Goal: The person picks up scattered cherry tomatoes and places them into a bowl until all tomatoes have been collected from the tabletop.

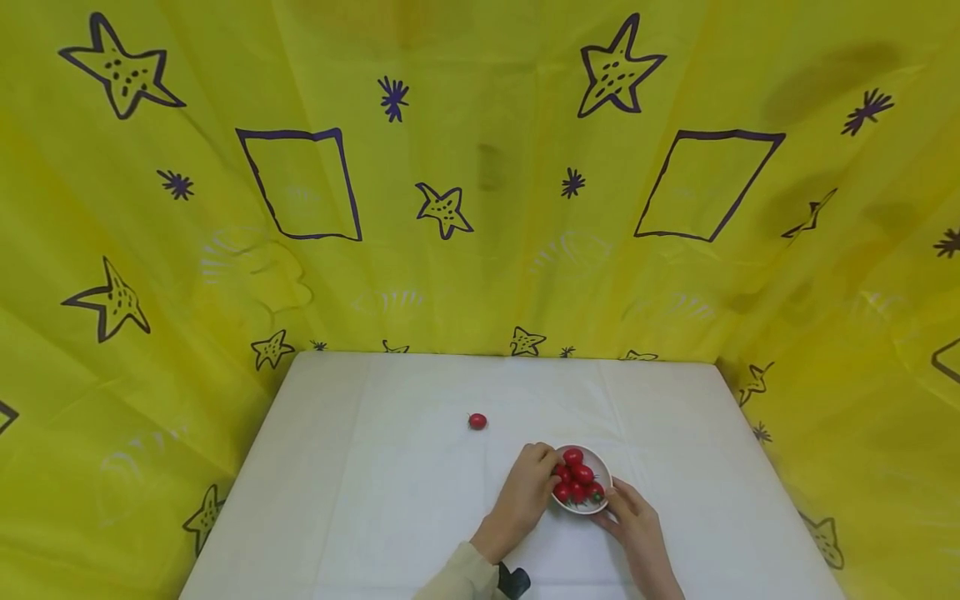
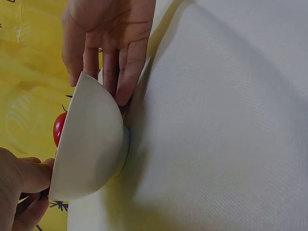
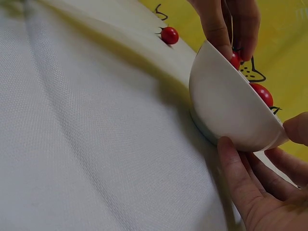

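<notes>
A small white bowl (image 1: 602,464) holds several red cherry tomatoes (image 1: 582,475), some with green stems. My right hand (image 1: 636,521) grips the bowl from its right side, thumb at the rim and fingers under the outer wall, as the right wrist view shows. At the opposite rim, my left hand (image 1: 522,483) reaches over the edge. Its thumb and fingers pinch a cherry tomato (image 3: 235,60), partly hidden behind the bowl's edge in the right wrist view. The left wrist view shows the bowl's plain outer wall (image 2: 89,139) between the two hands.
One loose cherry tomato (image 1: 477,422) lies on the white-covered table (image 1: 390,492), farther back and left of the bowl. Yellow curtains (image 1: 495,275) with drawn stars enclose the back and sides. A dark object (image 1: 514,581) shows by the left sleeve.
</notes>
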`<state>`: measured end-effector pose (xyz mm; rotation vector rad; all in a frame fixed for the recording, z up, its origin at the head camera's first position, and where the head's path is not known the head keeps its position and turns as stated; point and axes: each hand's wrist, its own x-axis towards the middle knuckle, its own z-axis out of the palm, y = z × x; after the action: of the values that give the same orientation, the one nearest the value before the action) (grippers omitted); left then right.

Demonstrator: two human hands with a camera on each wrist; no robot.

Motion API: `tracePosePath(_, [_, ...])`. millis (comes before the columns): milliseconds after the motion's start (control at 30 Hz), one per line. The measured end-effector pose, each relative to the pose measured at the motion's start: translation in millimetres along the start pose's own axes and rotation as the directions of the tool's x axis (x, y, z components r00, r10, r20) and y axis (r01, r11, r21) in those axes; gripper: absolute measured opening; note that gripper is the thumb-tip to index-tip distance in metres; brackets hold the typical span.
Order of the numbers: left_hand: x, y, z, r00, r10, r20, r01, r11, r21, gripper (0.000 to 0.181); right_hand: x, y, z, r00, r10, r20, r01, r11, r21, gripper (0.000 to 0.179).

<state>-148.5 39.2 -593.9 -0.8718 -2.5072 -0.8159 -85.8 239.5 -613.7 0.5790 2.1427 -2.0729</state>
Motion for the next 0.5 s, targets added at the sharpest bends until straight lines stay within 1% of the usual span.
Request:
tracePosePath(133, [0.5, -1.2, 2.2, 1.0, 0.001, -0.001, -0.001, 1.0, 0.006, 0.022, -0.9, -0.9, 0.0, 1.0, 0.009, 0.004, -0.009, 1.0, -0.004, 0.056])
tracePosePath(300, [0.6, -3.6, 4.3, 1.0, -0.008, -0.001, 0.008, 1.0, -0.005, 0.021, -1.0, -1.0, -0.3, 1.0, 0.0, 0.007, 0.0, 1.0, 0.0, 0.058])
tracePosePath(500, [0.1, -7.1, 4.1, 1.0, 0.005, -0.013, -0.005, 1.0, -0.013, 0.022, 1.2, 0.2, -0.2, 1.0, -0.001, 0.007, 0.001, 1.0, 0.003, 0.057])
